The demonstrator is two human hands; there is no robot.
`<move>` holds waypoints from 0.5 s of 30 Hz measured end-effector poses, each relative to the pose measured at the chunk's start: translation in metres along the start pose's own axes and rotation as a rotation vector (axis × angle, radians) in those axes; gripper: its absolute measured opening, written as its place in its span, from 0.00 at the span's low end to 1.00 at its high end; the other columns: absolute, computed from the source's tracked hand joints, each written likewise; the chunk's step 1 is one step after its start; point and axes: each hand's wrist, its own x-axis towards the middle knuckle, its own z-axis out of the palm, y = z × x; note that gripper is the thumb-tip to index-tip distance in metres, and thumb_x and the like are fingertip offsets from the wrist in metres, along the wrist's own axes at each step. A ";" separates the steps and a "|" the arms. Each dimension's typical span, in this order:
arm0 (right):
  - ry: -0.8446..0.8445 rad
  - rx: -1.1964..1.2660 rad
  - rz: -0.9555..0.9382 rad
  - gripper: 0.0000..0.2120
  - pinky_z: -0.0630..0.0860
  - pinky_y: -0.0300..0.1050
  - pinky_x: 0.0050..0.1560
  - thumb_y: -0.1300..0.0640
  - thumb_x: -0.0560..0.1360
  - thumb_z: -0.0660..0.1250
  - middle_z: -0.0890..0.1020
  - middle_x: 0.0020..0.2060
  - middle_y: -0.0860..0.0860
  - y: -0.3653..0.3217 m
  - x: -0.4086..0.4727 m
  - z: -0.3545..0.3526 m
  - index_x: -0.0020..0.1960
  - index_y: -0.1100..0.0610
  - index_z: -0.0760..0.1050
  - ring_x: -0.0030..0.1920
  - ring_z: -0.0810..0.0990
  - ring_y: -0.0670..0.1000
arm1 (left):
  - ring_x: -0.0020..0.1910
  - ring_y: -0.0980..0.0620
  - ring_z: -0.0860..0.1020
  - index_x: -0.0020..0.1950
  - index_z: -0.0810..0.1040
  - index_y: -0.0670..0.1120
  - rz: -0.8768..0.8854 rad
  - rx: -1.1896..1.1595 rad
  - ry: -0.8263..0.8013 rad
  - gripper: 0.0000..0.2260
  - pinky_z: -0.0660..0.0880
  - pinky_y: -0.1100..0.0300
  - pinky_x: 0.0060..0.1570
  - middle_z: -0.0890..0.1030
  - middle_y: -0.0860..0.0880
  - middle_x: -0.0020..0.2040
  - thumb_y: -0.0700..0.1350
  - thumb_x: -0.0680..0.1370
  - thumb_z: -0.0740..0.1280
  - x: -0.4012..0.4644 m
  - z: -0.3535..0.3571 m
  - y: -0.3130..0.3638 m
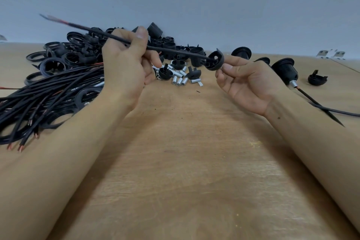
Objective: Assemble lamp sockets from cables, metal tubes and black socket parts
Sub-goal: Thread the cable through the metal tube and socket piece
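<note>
Above wooden surface (185, 152), both hands raised. Left hand (124, 64) closed around black cable (109, 35), thumb on top, cable slanting up-left, red wire tips blurred. Right hand (247, 82) pinching black socket cap (215, 60) at cable's lower end. Behind: pile of black socket parts (81, 52), metal tubes (180, 79). Left: cable bundle (39, 101). Right: finished sockets (285, 70).

Cables (39, 99) left, metal tubes (180, 80) centre, on table (185, 161).
</note>
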 end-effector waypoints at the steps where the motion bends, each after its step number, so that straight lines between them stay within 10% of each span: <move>1: 0.010 -0.016 -0.001 0.14 0.78 0.34 0.40 0.73 0.73 0.59 0.83 0.41 0.54 0.001 0.001 0.000 0.54 0.65 0.78 0.37 0.78 0.46 | 0.17 0.54 0.61 0.43 0.64 0.45 0.029 0.035 -0.024 0.11 0.59 0.62 0.21 0.77 0.46 0.26 0.44 0.85 0.59 -0.001 0.001 -0.001; 10: 0.027 -0.482 -0.069 0.12 0.79 0.44 0.47 0.62 0.62 0.73 0.83 0.42 0.55 -0.001 -0.003 0.001 0.46 0.59 0.79 0.38 0.81 0.50 | 0.17 0.57 0.63 0.45 0.76 0.43 -0.037 0.196 -0.086 0.08 0.62 0.64 0.22 0.84 0.46 0.33 0.46 0.80 0.69 -0.001 -0.001 -0.011; 15: -0.229 -0.578 0.068 0.16 0.80 0.41 0.38 0.62 0.66 0.72 0.85 0.40 0.58 0.000 -0.013 0.009 0.53 0.64 0.78 0.34 0.82 0.51 | 0.18 0.57 0.61 0.45 0.77 0.43 -0.066 0.171 -0.074 0.09 0.63 0.65 0.21 0.82 0.49 0.31 0.49 0.79 0.69 0.000 0.000 -0.011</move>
